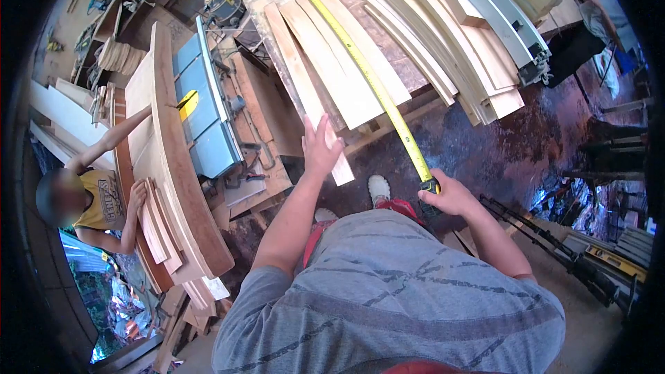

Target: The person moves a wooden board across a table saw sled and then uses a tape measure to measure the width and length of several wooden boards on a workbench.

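Note:
My left hand [322, 147] grips a narrow wooden board [298, 73] near its close end, thumb on the right side and fingers over the top. The board's end sticks out past the table edge. My right hand [451, 194] is closed around the case of a tape measure [430, 185]. Its yellow blade [370, 76] is drawn out along the boards to their far end. Beside the narrow board lie a wider board [332, 59] and another pale board [364, 48] on the worktable, the blade running over them.
More boards [443, 48] are stacked at the right of the table, beside a long grey metal piece [485, 7]. To the left stands a table saw [201, 97] with a yellow guard. A co-worker [100, 190] handles wooden strips there. A tripod [554, 249] lies at the right.

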`<state>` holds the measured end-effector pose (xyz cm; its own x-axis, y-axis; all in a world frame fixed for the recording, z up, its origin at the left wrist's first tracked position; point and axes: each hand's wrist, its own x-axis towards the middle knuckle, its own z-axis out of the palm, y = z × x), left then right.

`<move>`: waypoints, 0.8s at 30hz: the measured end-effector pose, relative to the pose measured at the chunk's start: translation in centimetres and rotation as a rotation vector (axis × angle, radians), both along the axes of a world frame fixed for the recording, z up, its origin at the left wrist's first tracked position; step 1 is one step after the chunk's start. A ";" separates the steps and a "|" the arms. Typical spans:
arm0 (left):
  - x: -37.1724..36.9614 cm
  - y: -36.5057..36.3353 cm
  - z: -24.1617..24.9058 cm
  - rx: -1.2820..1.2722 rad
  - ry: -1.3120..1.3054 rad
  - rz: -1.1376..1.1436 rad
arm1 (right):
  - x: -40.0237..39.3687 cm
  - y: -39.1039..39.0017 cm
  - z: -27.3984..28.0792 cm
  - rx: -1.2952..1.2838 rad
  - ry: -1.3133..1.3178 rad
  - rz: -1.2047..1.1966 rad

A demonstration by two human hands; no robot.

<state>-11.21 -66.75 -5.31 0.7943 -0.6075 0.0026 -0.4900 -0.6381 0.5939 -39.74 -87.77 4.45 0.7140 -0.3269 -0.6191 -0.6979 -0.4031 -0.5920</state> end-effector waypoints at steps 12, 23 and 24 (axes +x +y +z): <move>0.1 0.0 -0.4 -0.009 -0.032 -0.015 | -0.8 -0.1 -1.0 0.022 -0.003 0.009; 0.2 0.1 -0.4 -0.007 -0.040 -0.015 | -0.7 0.0 -0.6 0.019 0.010 -0.002; 0.2 0.1 -0.4 -0.005 -0.042 -0.017 | -0.6 -0.1 -0.5 0.017 0.009 -0.001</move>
<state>-11.00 -66.66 -5.68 0.7832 -0.6205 0.0390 -0.5250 -0.6265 0.5761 -40.34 -87.82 3.95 0.7083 -0.3171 -0.6307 -0.7034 -0.3924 -0.5926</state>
